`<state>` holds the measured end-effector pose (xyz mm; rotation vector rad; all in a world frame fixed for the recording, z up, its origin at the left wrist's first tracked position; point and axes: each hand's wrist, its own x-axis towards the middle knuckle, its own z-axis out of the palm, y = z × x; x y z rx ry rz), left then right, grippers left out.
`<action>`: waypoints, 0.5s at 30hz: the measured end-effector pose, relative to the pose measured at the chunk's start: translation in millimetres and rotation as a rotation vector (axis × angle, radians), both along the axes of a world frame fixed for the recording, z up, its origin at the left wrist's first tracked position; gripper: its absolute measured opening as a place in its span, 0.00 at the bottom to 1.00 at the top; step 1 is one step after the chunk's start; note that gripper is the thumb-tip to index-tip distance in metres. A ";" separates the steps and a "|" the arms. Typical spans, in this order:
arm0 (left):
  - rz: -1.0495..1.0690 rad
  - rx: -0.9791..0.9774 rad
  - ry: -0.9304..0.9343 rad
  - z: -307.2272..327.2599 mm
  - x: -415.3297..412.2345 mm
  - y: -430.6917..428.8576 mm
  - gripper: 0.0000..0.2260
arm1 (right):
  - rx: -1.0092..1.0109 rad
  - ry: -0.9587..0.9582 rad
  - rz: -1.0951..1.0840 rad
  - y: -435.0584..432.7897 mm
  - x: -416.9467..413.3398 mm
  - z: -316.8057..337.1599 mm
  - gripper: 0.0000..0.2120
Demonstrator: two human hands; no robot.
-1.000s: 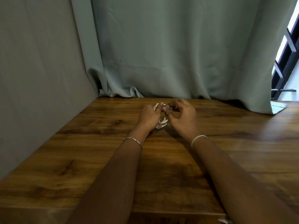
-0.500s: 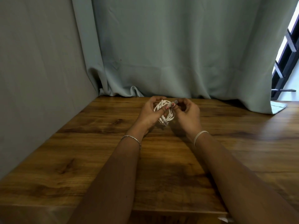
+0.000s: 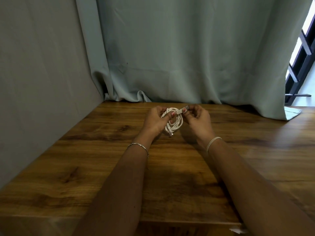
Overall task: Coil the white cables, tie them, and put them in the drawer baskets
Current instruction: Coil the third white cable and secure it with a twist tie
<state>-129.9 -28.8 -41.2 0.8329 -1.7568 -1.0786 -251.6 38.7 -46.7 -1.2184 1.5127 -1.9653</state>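
A white cable (image 3: 177, 122) is wound into a small coil and held above the wooden table (image 3: 102, 160). My left hand (image 3: 156, 120) grips the coil's left side, thumb across the loops. One plug end hangs down below that hand. My right hand (image 3: 198, 119) pinches the other plug end at the top right of the coil. No drawer or baskets are in view.
A grey wall runs along the table's left side. A grey-green curtain (image 3: 187, 57) hangs behind the far edge. A window with dark bars (image 3: 301, 53) shows at the right. A scrap of white paper (image 3: 237, 230) lies by the near edge.
The hands have drawn slightly apart. The coil has opened into a visible ring, and my right hand has pulled one plug end out to the upper right.
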 end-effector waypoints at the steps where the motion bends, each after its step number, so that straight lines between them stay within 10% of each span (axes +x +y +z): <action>1: 0.005 -0.001 -0.013 -0.1 0.0 -0.3 0.15 | 0.003 -0.011 0.008 0.2 -0.5 -0.5 0.08; 15: -0.044 0.049 -0.065 -2.1 0.8 -2.0 0.13 | 0.071 -0.081 0.116 1.1 -7.9 -1.0 0.03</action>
